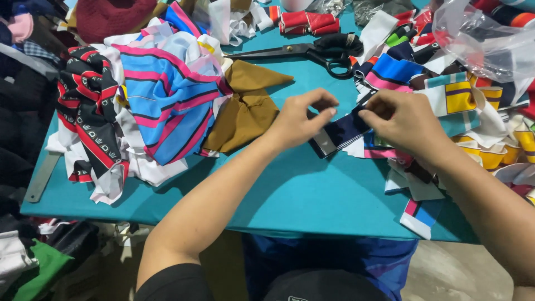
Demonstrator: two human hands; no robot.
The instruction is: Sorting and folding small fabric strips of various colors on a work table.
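My left hand point(304, 118) and my right hand point(402, 120) meet over the teal table point(290, 195), both pinching a small dark navy fabric piece with a white edge point(341, 134). The left thumb and forefinger grip its left end, the right fingers hold its right end. Under and beside the right hand lies a heap of striped fabric scraps point(440, 111) in blue, pink, yellow and white. A brown cloth piece point(248, 108) lies just left of my left hand.
Large black-handled scissors point(312, 51) lie at the back of the table. A pile of striped blue-pink and black-red fabric point(139, 106) fills the left side. A clear plastic bag point(485, 39) sits at the back right. A metal ruler point(42, 177) hangs off the left edge.
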